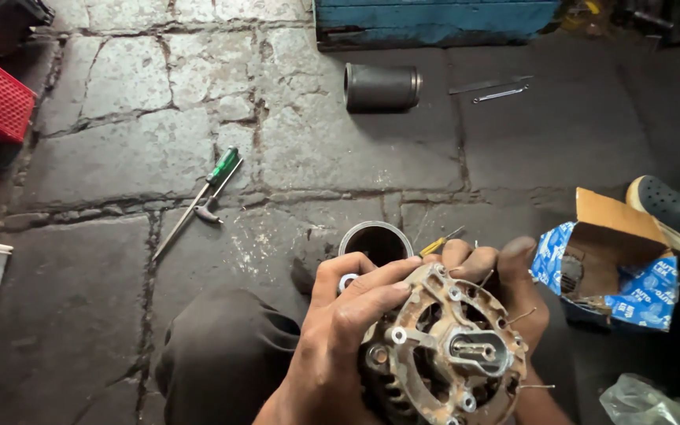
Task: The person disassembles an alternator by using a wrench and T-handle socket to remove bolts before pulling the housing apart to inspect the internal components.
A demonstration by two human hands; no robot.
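Alternator (442,354) lower edge cut off

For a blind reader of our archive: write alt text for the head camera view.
Two bare hands, left hand and right hand, hold a rusty alternator above a stone floor. Nearby lie a green-handled screwdriver, two metal cylinders, and an open blue cardboard box.

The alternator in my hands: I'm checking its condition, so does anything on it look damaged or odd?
Yes. The alternator, held by the left hand and right hand, has a heavily rusted, flaking rear housing, and bare wires stick out loose on its right side.
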